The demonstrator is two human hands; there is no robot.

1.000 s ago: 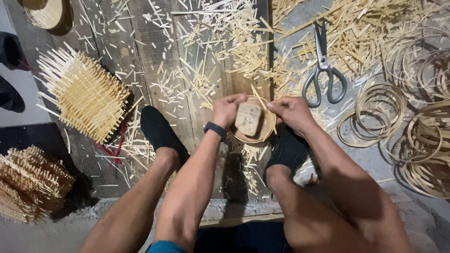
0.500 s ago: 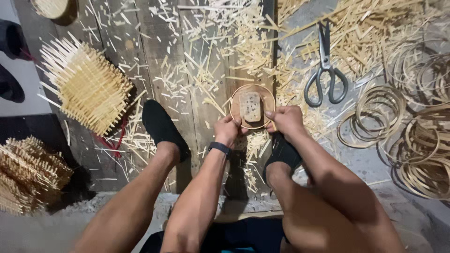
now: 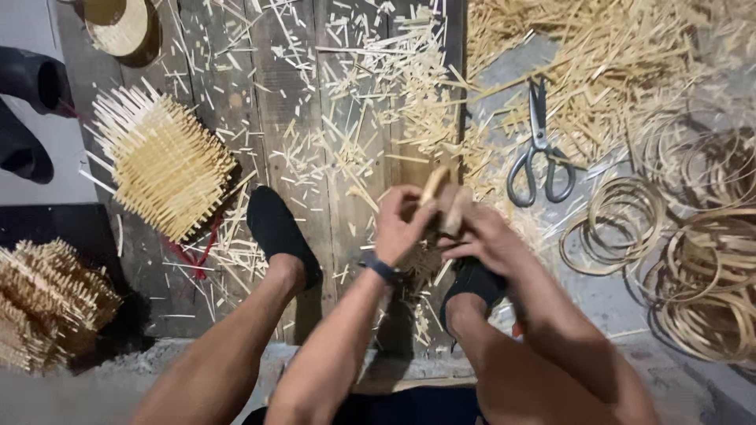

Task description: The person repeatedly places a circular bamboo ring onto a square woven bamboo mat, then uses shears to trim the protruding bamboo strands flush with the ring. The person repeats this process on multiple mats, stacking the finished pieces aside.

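My left hand (image 3: 403, 224) and my right hand (image 3: 482, 238) meet in front of me, above my knees. Together they grip a small round bamboo piece (image 3: 442, 201), now tilted on edge so only its rim and a wooden block in it show. A dark band circles my left wrist. Both my feet, in black shoes (image 3: 277, 228), rest on the wooden planks below.
Grey metal scissors (image 3: 539, 149) lie to the right among bamboo slivers. Coiled bamboo strip rings (image 3: 693, 236) are heaped at the far right. A woven bamboo mat with bristling ends (image 3: 161, 161) lies left, another bundle (image 3: 47, 303) at lower left, a round basket (image 3: 118, 27) at top left.
The round piece lay flat facing up between my hands; now it is lifted and turned on edge. My hands have closed tighter around it and risen toward me.
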